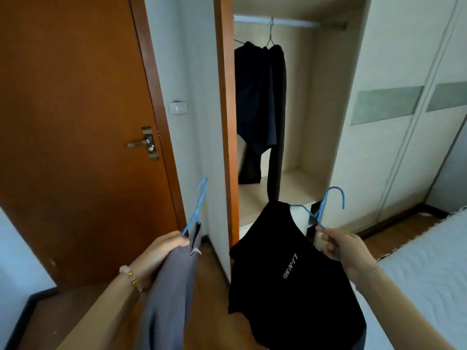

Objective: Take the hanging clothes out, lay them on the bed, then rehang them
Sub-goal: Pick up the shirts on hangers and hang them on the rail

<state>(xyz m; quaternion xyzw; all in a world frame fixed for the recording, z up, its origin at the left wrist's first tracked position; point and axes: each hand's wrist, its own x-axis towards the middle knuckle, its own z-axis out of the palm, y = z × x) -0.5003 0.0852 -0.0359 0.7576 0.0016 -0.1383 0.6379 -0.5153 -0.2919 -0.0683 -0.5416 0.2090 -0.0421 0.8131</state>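
My left hand (pixel 164 248) grips a grey garment (pixel 166 294) on a blue hanger (pixel 199 200), whose hook points up. My right hand (pixel 341 246) pinches the arm of a second blue hanger (pixel 326 205) that carries a black T-shirt (pixel 285 279) with white lettering. Both garments hang in front of the open wardrobe (pixel 316 97). Inside it, dark clothes (pixel 260 97) hang from metal hangers on the rail (pixel 290 22). The bed (pixel 434 261) with a white cover lies at the lower right.
A brown door (pixel 75 122) with a metal handle (pixel 144 144) stands shut on the left. A light switch (pixel 178 107) sits on the wall strip beside it. Sliding wardrobe doors (pixel 404 109) fill the right. The floor (pixel 209 286) is wood.
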